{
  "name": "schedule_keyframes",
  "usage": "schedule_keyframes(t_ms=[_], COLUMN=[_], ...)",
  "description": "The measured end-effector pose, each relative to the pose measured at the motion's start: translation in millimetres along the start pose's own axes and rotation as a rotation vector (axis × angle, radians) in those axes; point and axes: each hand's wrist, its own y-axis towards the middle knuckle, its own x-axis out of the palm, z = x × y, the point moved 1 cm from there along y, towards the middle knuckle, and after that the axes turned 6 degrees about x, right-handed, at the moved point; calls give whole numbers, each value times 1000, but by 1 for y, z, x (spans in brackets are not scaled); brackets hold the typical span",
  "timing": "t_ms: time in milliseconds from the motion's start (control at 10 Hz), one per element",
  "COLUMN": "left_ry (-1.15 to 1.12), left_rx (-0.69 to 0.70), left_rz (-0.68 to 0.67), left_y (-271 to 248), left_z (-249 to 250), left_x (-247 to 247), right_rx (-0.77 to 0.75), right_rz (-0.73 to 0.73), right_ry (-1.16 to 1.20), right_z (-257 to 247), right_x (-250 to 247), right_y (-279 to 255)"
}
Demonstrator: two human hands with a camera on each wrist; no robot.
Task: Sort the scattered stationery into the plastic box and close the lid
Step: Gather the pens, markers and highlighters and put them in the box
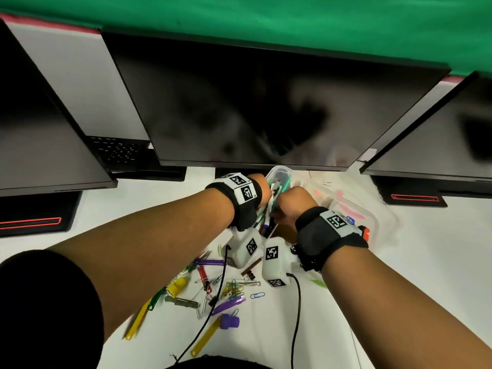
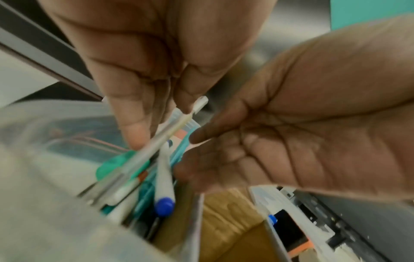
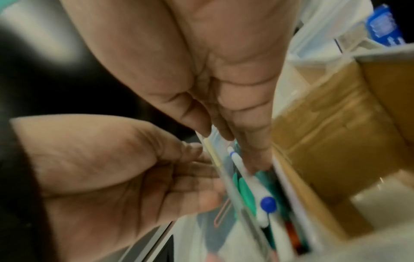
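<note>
The clear plastic box [image 1: 280, 169] stands open under the middle monitor, with both hands over it. Several pens lie in its narrow left compartment, among them a white pen with a blue cap [image 2: 164, 187] [image 3: 262, 201] and teal ones [image 2: 112, 164]. My left hand [image 1: 262, 186] [image 2: 161, 124] pinches a clear pen [image 2: 156, 143] [image 3: 226, 179] that tilts up out of the compartment. From the right, the straight fingers of my right hand [image 1: 292, 201] [image 3: 235, 141] press down on the pens. The wrist views are blurred.
Paper clips [image 1: 234, 287], a yellow cap [image 1: 177, 284], a purple cap [image 1: 229, 320] and yellow strips [image 1: 202, 339] lie scattered on the white table near me. The clear lid [image 1: 351, 206] lies right of the box. Something brown like cardboard [image 2: 230, 221] fills the neighbouring compartment. Three dark monitors [image 1: 266, 102] stand behind.
</note>
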Motion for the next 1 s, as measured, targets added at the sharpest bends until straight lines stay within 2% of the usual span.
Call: schedule_keyframes(t_ms=[100,200,300,400,600,700,800,1000], left_ry=[-42,-119,-27,-18,-191,-236,-223,-235], left_rx=[-79,28,57,54,49,45,50,146], left_rz=[73,175,175,278,428,449,445,471], left_y=[-32,-35,-31,-33,-27,-25,-25,-41], left_z=[14,16,17,20,17,15,13,-3], left_x=[-6,6,20,25,17,13,14,20], right_rx=[-195,-204,-219,-263,-225,-228,-249,-402], right_rz=[57,84,73,55,51,87,132,188], right_ry=[-427,-210,-194,-189,51,29,-90,-247], right_z=[-8,-10,-9,-5,-3,1,9,7], right_x=[-9,-12,-7,-6,-15,-21,-25,-6], right_y=[-1,9,18,19,26,42,58,10])
